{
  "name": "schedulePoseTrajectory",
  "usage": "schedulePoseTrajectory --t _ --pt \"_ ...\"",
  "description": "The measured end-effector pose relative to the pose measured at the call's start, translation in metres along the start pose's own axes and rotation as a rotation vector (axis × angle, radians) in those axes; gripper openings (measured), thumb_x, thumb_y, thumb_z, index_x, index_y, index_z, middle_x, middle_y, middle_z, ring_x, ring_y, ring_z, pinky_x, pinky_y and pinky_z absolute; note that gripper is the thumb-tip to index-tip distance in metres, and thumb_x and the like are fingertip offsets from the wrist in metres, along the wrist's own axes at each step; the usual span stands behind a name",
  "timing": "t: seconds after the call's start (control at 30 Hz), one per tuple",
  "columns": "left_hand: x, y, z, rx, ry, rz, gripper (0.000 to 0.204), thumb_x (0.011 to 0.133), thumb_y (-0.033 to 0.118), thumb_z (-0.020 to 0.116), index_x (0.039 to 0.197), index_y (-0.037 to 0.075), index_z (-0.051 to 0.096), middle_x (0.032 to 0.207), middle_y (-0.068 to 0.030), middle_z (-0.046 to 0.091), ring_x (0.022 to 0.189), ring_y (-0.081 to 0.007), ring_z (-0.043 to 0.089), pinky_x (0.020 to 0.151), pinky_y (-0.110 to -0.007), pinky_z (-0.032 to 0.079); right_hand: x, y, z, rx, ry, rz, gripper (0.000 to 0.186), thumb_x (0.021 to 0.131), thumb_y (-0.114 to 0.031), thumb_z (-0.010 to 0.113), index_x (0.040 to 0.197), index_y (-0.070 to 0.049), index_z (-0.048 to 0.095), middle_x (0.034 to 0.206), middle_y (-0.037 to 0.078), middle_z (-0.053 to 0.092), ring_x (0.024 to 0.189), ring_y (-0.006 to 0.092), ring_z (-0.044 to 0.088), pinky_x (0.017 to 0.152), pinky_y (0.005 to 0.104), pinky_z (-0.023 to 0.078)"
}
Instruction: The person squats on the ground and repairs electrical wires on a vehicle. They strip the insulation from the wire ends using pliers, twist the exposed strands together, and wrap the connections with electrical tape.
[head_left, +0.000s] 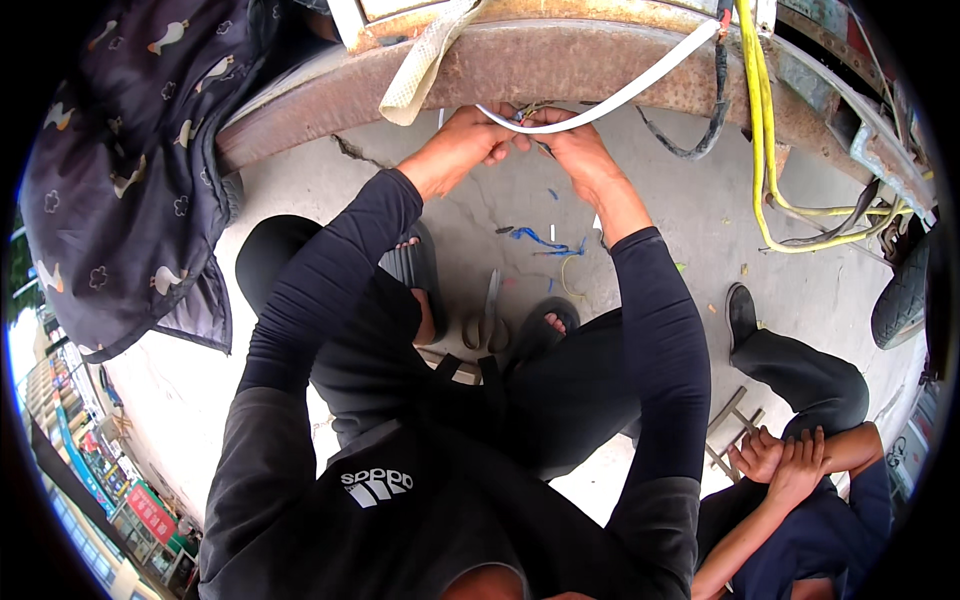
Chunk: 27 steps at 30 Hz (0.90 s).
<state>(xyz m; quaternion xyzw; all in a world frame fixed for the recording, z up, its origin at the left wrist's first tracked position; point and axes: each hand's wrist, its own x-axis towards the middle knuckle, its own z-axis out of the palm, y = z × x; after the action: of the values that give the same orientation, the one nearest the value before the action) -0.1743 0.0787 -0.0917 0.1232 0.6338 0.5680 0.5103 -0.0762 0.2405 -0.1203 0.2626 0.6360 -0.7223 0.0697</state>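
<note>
Both hands meet at the rusty metal beam, their fingers bent and pinched close together. My left hand (460,147) is closed on thin wires (534,110) at the end of a white cable sleeve (640,84). Opposite it, my right hand (580,160) is closed on the same small bundle, with the white sleeve passing over its fingers. Which fingertip holds which wire is too small to tell. Above my left hand hangs a wide cream woven sleeve (425,70). On the ground below lie scissors (489,315) and blue scraps (545,240).
The rusty curved beam (300,118) spans the far side. Yellow cables (762,130) and a black cable (715,125) hang at the right. A dark patterned cloth (140,180) drapes at the left. Another person (800,480) sits at the lower right, hands together, near a tyre (900,300).
</note>
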Motion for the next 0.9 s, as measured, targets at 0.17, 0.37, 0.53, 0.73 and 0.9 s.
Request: schedulePoseTrajectory --t 0.17,0.37,0.53,0.73,0.9 --pt "-0.001 -0.002 0.003 0.164 0.028 0.088 0.011 0.099 0.015 0.058 0.106 0.006 0.058 0.087 -0.002 0.068 0.065 -0.0058 0.049 0.058 -0.022 0.04 -0.01 -0.011 -0.002 -0.033 0.01 0.013 0.018 0.092 -0.017 0.064 0.1 -0.004 0.073 0.099 0.005 0.069 0.101 0.0178 0.058 0.094 0.0355 0.042" --pt "-0.001 -0.009 0.004 0.402 0.118 0.215 0.018 0.098 0.012 0.059 0.112 0.001 0.059 0.091 -0.0038 0.07 0.07 -0.0078 0.059 0.063 -0.024 0.047 -0.014 -0.012 -0.007 0.02 -0.043 0.037 0.024 0.093 -0.024 0.066 0.102 -0.002 0.072 0.1 0.006 0.069 0.096 0.0167 0.058 0.084 0.0333 0.045" --pt "0.003 -0.012 0.002 0.363 0.1 0.222 0.027 0.097 0.01 0.057 0.12 -0.003 0.056 0.095 -0.0078 0.071 0.075 -0.0111 0.063 0.069 -0.027 0.052 -0.015 -0.013 0.001 -0.059 0.051 -0.031 0.025 0.094 -0.022 0.065 0.102 0.001 0.071 0.098 0.008 0.069 0.092 0.0168 0.059 0.082 0.0331 0.046" --pt "-0.001 -0.003 0.01 0.364 0.113 0.129 0.035 0.097 0.016 0.059 0.123 -0.005 0.052 0.09 -0.0105 0.07 0.076 -0.0139 0.064 0.07 -0.027 0.052 -0.01 0.002 0.001 -0.147 0.112 -0.17 0.027 0.095 -0.021 0.063 0.104 0.003 0.07 0.096 0.012 0.071 0.088 0.0196 0.062 0.081 0.0354 0.048" --pt "0.004 -0.002 0.01 0.313 0.064 -0.037 0.037 0.097 0.024 0.062 0.12 -0.005 0.056 0.084 -0.0075 0.067 0.075 -0.0133 0.064 0.064 -0.025 0.05 -0.017 -0.001 -0.004 -0.249 0.147 -0.214 0.027 0.094 -0.021 0.065 0.103 0.003 0.07 0.095 0.015 0.07 0.089 0.0219 0.062 0.082 0.0353 0.048"
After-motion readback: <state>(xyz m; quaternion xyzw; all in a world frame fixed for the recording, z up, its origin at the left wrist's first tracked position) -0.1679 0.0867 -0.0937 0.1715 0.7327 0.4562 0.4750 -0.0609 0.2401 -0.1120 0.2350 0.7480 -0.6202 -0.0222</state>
